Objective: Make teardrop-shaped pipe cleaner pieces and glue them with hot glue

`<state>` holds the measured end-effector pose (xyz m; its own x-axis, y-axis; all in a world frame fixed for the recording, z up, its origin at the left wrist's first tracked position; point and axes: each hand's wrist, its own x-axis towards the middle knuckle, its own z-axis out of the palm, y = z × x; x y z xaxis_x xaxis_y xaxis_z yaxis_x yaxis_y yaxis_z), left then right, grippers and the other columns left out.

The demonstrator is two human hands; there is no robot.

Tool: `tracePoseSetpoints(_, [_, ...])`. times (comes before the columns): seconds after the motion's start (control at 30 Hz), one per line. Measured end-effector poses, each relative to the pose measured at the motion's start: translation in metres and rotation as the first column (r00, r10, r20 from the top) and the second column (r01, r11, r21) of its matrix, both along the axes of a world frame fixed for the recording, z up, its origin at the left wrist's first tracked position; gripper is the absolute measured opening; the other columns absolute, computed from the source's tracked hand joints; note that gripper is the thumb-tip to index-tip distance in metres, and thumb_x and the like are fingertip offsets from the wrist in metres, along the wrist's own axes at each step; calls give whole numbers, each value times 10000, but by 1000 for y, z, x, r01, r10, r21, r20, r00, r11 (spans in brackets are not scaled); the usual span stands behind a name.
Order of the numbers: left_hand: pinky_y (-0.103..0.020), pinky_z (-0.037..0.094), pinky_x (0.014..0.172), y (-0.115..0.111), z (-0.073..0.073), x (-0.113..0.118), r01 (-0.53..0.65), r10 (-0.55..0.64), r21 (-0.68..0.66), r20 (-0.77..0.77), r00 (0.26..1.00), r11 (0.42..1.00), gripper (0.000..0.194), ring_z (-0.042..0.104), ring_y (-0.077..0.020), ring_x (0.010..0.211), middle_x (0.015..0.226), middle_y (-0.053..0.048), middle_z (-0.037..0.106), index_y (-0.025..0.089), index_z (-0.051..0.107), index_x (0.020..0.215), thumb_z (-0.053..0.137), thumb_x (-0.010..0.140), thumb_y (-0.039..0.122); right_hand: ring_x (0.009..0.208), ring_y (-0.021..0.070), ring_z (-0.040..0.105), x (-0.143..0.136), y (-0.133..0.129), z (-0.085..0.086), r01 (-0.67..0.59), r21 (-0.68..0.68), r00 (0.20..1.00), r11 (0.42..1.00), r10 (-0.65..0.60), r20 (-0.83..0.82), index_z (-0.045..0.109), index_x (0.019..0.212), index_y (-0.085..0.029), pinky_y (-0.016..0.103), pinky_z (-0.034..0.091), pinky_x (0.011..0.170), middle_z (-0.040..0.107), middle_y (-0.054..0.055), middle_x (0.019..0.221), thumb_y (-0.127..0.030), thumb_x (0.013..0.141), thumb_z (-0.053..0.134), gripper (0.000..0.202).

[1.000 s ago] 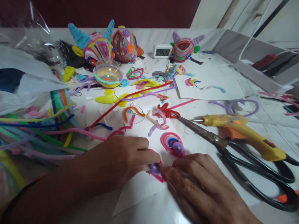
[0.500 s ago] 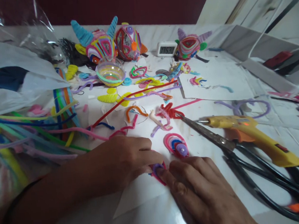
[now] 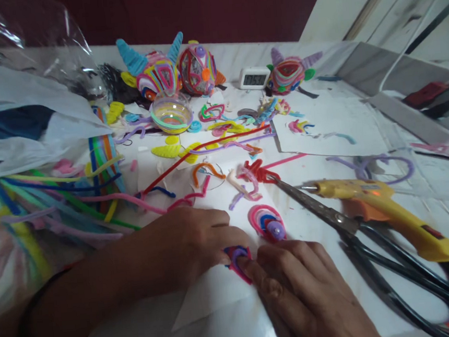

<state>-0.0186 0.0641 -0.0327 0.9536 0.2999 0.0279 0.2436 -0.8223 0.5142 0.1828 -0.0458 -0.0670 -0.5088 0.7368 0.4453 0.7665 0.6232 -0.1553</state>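
A small pipe-cleaner piece (image 3: 238, 259) in pink, blue and purple lies on a white paper sheet (image 3: 208, 296). My left hand (image 3: 199, 239) reaches in from the left, its closed fingertips gripping the piece's left edge. From the lower right, my right hand (image 3: 297, 282) presses a fingertip onto the purple curl, fingers bent; parts of the piece are hidden under both hands. Just beyond them lies a similar pipe-cleaner oval (image 3: 267, 222) with pink, white and blue rings and a purple coil topped by a shiny bead.
Black-handled scissors (image 3: 343, 221) and a yellow glue gun (image 3: 380, 202) lie at right. Loose pipe cleaners (image 3: 19, 207) spread across the left. Behind are a clear bowl (image 3: 171, 113), a digital clock (image 3: 254, 78) and decorated balls, one with blue horns (image 3: 157, 74).
The whole view shifts slightly, with things appearing a little further right and lower. A bit more of the blue part shows between my fingers; both hands stay on the piece.
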Motion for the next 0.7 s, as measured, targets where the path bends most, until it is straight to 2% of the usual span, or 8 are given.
tracePoseSetpoints(0.17, [-211, 400, 764, -1, -2, -1, -8, 9, -9, 80, 997, 1000, 146, 572, -127, 829, 907, 6, 622, 197, 527, 1023, 488, 903, 125, 939, 244, 515, 1, -2, -1, -10, 15, 999, 1000, 9, 43, 583, 1233, -121, 369, 380, 723, 626, 90, 1049, -150, 928, 506, 316])
tracePoseSetpoints(0.33, [-221, 403, 721, -4, -4, -6, -117, 118, -23, 63, 991, 993, 78, 565, -131, 816, 885, 2, 600, 191, 539, 956, 519, 891, 152, 925, 240, 517, 2, -2, 0, -1, 21, 1000, 1000, 0, 28, 581, 1231, -114, 366, 366, 702, 628, 93, 1036, -152, 936, 491, 311])
tracePoseSetpoints(0.43, [-227, 403, 727, -6, -6, -8, -132, 135, -34, 78, 988, 991, 52, 555, -131, 817, 878, -1, 591, 190, 556, 924, 509, 907, 177, 929, 237, 517, 1, -1, 1, 2, -1, 1000, 1000, -2, 29, 578, 1244, -120, 367, 370, 714, 631, 89, 1060, -149, 929, 502, 325])
tracePoseSetpoints(0.6, [-224, 406, 725, -7, -10, -9, -132, 134, -21, 100, 986, 991, 89, 551, -126, 807, 866, -7, 590, 185, 579, 917, 490, 924, 189, 929, 236, 535, -3, -3, -2, 30, 27, 1000, 999, -30, -2, 626, 1172, -137, 368, 364, 716, 651, 83, 1031, -149, 931, 496, 274])
tracePoseSetpoints(0.7, [-222, 414, 715, -8, -10, -9, -138, 138, -6, 123, 983, 990, 114, 557, -122, 790, 852, -11, 595, 178, 594, 907, 484, 929, 198, 933, 234, 543, -5, -5, -8, 105, 72, 992, 992, -99, -82, 669, 1092, -168, 371, 355, 736, 676, 69, 1017, -162, 954, 456, 254])
